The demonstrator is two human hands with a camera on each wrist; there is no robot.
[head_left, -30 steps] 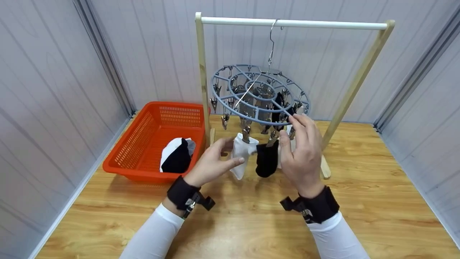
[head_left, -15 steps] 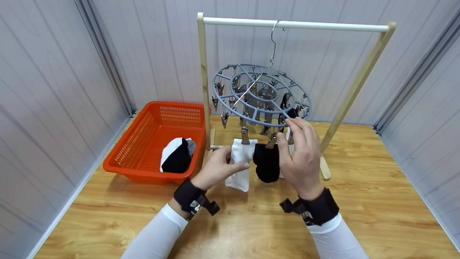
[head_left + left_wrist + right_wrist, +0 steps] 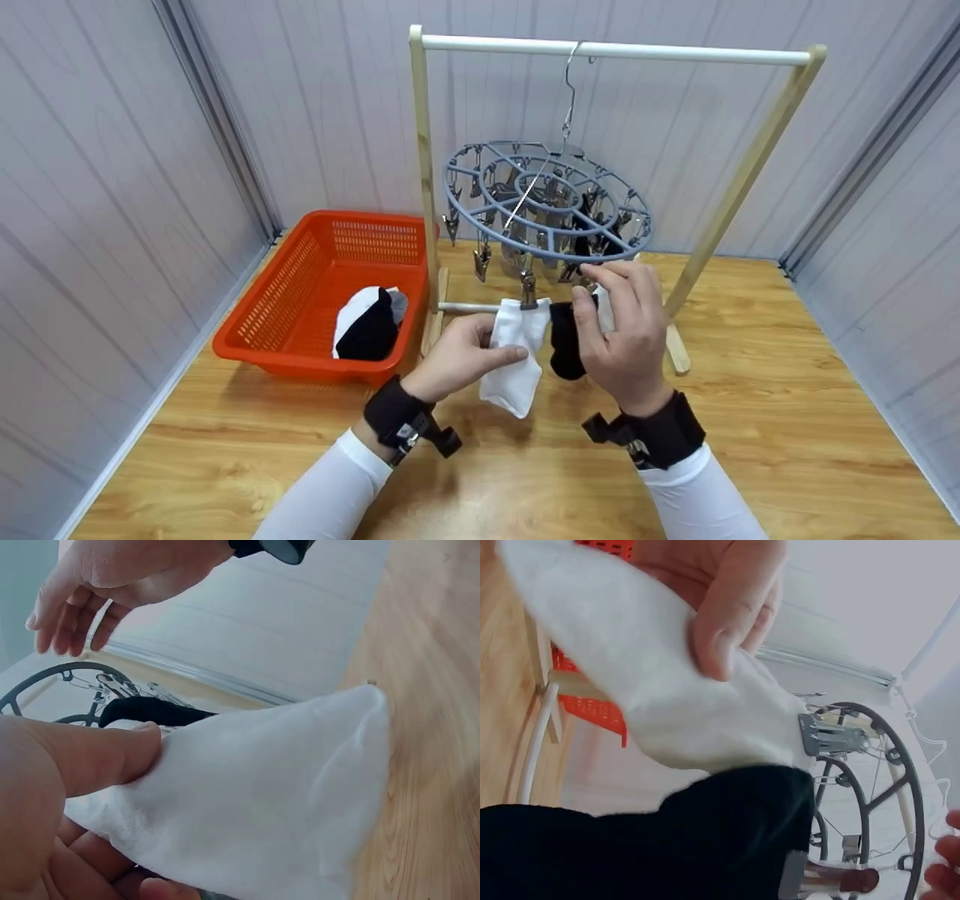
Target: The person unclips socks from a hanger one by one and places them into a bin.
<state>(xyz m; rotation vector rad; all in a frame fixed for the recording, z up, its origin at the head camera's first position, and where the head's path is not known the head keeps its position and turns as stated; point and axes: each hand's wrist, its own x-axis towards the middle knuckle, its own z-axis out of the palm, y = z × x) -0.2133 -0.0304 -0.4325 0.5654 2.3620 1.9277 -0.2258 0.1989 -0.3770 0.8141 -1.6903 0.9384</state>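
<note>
A white sock (image 3: 516, 356) hangs from a metal clip (image 3: 528, 289) on the round blue-grey clip hanger (image 3: 551, 244). My left hand (image 3: 469, 358) pinches that sock, thumb in front and fingers behind, as the left wrist view also shows. Beside it a black sock (image 3: 566, 341) hangs from another clip, partly covered by my right hand (image 3: 626, 330). The right hand's fingers are loosely bent with nothing between them, close to the hanger's front rim. In the right wrist view the white sock (image 3: 652, 675) lies just beyond the black sock (image 3: 667, 840).
An orange basket (image 3: 262, 322) at left holds black and white socks (image 3: 367, 322). The hanger is hooked on the white bar (image 3: 675, 52) of a wooden-legged rack (image 3: 739, 187). More clips and dark and grey items hang beneath the ring. Panel walls enclose the wooden table (image 3: 517, 480).
The hanger has swung and turned slightly, its clips shifting right. The white sock and left hand have moved right. The right fingertips have come down off the rim.
</note>
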